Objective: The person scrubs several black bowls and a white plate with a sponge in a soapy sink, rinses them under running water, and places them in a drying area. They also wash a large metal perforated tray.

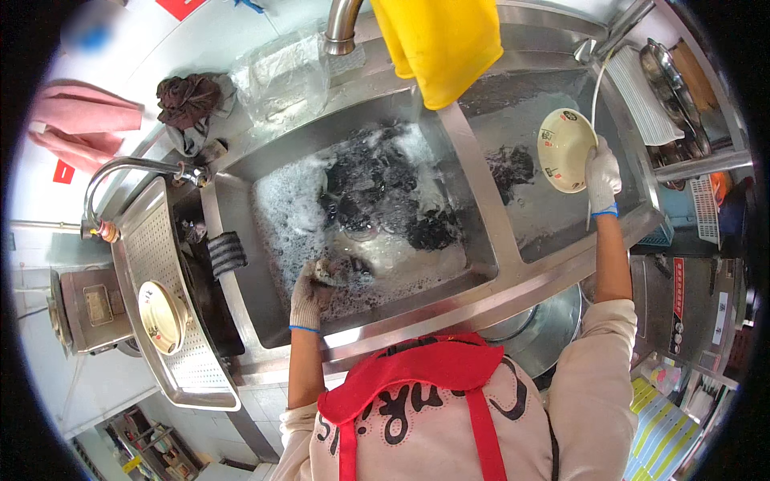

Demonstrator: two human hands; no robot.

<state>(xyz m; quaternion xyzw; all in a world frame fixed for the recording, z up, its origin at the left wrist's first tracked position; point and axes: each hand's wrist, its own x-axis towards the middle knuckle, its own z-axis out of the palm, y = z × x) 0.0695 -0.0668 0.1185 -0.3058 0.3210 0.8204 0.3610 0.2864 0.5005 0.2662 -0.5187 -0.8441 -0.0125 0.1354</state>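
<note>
My right hand (603, 171), in a white knit glove, grips the rim of a cream oval bowl (560, 150) with printed marks. It holds the bowl tilted above the right sink basin (544, 240), where water stands. My left hand (308, 300), gloved too, reaches into foamy water at the near left of the larger left basin (274, 327). Its fingertips are at a greyish, blurred thing (355, 270); whether they grip it is unclear. Dark shapes (376, 180) show in the water, too broken up to name. A thin white hose (595, 99) hangs beside the bowl.
Stacked bowls (159, 318) sit on a perforated metal tray (180, 370) at left. A yellow cloth (442, 48) hangs over the basin divider, near a faucet spout (341, 39). A curved tap (132, 163) and a striped grey cloth (227, 255) are left.
</note>
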